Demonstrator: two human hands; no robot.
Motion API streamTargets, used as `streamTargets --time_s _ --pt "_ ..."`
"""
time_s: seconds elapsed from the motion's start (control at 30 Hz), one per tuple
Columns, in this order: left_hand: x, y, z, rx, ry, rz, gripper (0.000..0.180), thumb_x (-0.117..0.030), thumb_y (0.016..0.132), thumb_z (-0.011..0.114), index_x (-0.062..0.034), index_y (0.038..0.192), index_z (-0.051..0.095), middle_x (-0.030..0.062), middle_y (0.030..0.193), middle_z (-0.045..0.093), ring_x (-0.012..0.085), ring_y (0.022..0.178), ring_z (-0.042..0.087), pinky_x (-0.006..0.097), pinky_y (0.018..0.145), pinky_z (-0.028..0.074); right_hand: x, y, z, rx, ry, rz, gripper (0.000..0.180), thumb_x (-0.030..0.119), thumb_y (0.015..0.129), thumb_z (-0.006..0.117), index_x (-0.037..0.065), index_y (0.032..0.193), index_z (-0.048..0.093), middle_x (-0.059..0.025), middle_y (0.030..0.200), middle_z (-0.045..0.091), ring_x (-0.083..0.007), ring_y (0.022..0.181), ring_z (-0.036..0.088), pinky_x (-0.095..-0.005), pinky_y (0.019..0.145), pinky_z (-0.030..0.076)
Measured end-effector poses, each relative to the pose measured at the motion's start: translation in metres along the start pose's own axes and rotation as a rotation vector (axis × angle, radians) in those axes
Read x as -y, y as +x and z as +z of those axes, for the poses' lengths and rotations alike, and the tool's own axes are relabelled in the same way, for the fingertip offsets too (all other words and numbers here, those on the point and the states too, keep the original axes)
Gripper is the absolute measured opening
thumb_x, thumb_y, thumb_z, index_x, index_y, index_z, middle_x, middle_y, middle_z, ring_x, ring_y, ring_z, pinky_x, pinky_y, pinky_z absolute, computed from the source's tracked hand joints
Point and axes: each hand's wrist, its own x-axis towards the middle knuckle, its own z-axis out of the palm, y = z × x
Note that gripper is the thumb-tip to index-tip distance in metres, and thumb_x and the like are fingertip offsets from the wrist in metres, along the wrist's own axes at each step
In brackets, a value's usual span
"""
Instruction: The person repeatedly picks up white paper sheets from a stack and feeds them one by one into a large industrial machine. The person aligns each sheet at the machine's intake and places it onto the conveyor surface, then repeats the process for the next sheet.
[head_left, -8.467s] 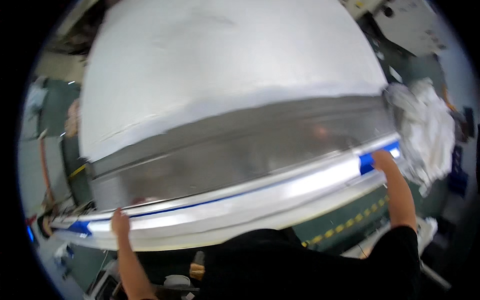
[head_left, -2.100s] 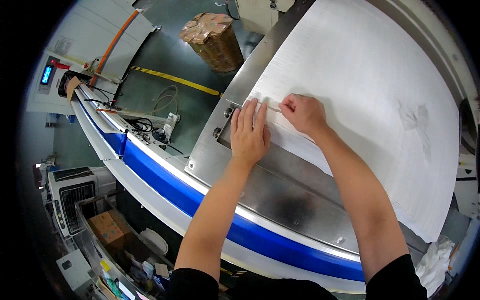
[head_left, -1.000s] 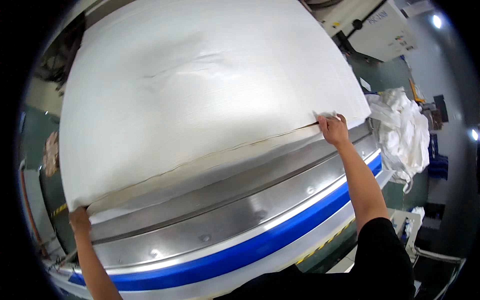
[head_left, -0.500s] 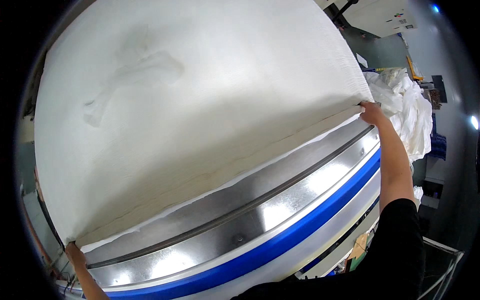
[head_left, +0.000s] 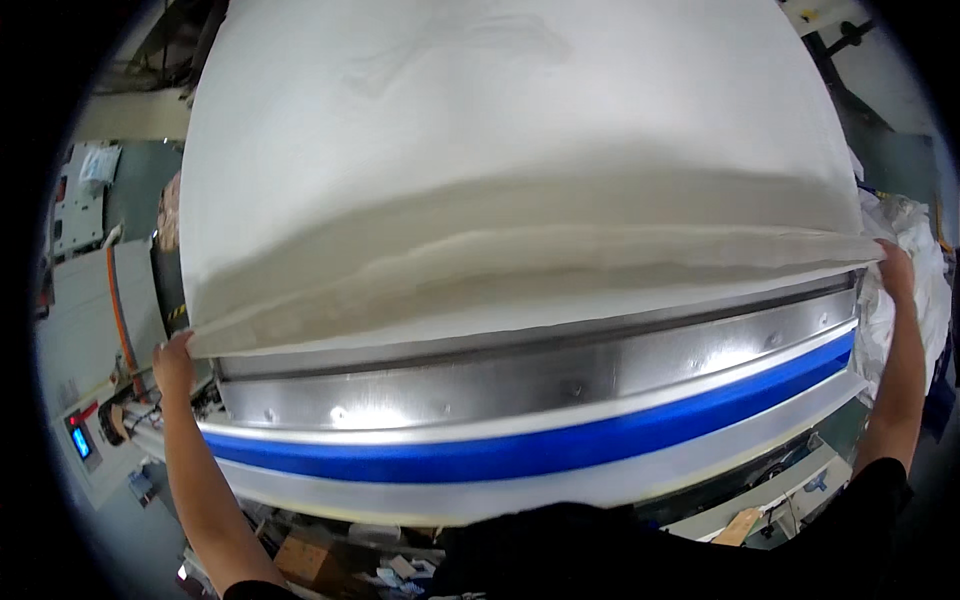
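A wide white cloth (head_left: 520,130) lies spread in front of me, with a broad crease and a shadow along its near side. My left hand (head_left: 174,365) is closed on its near left corner. At the near right corner, my right hand (head_left: 897,270) grips the same cloth with bent fingers. Between both hands the near edge runs slack and slightly bowed over a shiny metal strip (head_left: 500,388). The fingertips are partly hidden by the cloth and too small to make out in full.
A blue band (head_left: 520,452) and a pale rail run along the machine's front, close to my body. Crumpled white material (head_left: 905,225) is heaped beyond the right end. At left stand a control panel with a lit screen (head_left: 80,440) and an orange hose (head_left: 120,310).
The view has swung to the left, so the cloth's edge now runs nearly level. That edge has lifted and bulges more between my hands, which still hold both corners.
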Motion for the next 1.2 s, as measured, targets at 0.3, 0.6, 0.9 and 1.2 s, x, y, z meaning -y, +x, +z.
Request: streamTargets --time_s 0.3,0.6,0.9,1.2 --pt "0.021 -0.106 0.009 0.33 0.053 0.111 0.035 -0.004 0.079 0.048 -0.0187 0.108 0.063 0.0056 0.11 0.064 0.0245 0.104 0.058 0.046 0.105 0.028 -0.077 -0.098 0.027 0.216 -0.112 -0.091 0.041 0.004 0.074 0.053 0.01 0.114 0.059 -0.0157 0.109 0.061 -0.0337 0.106 0.053 -0.0411 0.094 0.04" --pt "-0.037 -0.186 0.09 0.861 0.279 0.364 0.025 -0.013 0.079 0.055 -0.0123 0.101 0.067 0.0079 0.116 0.061 0.0253 0.111 0.056 0.048 0.101 0.035 -0.006 -0.195 0.068 0.465 -0.321 -0.32 0.016 0.01 0.078 0.053 0.009 0.084 0.068 -0.0143 0.084 0.066 -0.0305 0.082 0.063 -0.0442 0.074 0.049" --pt "-0.055 -0.177 0.115 0.778 0.287 0.215 0.024 -0.017 0.084 0.052 -0.0099 0.099 0.069 0.0112 0.109 0.065 0.0265 0.103 0.062 0.041 0.083 0.049 -0.045 -0.218 0.129 0.519 -0.394 -0.247 0.022 0.016 0.084 0.048 0.004 0.08 0.066 -0.0156 0.089 0.065 -0.0351 0.085 0.061 -0.0453 0.077 0.049" --pt "-0.025 -0.174 0.123 0.179 -0.184 -0.358 0.03 -0.014 0.079 0.061 -0.0091 0.109 0.062 0.0151 0.1 0.066 0.0331 0.093 0.063 0.042 0.079 0.049 -0.04 -0.215 0.156 0.685 -0.232 -0.318 0.023 0.016 0.073 0.058 0.002 0.091 0.061 -0.0191 0.095 0.06 -0.0357 0.096 0.056 -0.0415 0.085 0.046"
